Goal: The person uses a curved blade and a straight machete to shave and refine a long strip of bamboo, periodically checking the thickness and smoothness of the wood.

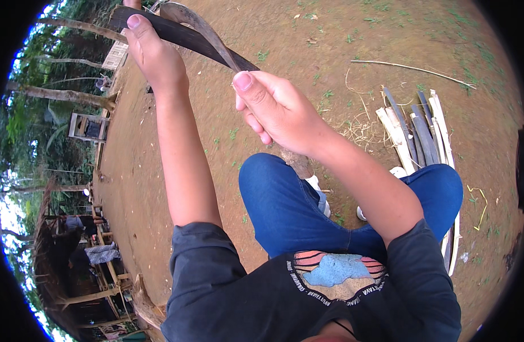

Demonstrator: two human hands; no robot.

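Over bare earth (307, 51), one dark strip (185, 37) and one curved blade (211, 35) overlap.
The left hand's (159, 60) fingers clamp the strip's far end, seemingly to steady it; the right hand's (279, 111) grip the blade's base; at least seven split lengths (424, 137) lie rightward, piled roughly parallel.

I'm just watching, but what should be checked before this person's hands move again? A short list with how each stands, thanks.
1. Left hand gripping the dark strip: ok, thumb on top.
2. Right hand holding the curved blade: ok, fingers closed.
3. Sharp edge facing away from the left hand: cannot tell.
4. Blade touching the strip: cannot tell; they overlap in this view.
5. Blade beyond the knees: ok.
6. Loose strips apart from both hands: ok, on the ground to the right.
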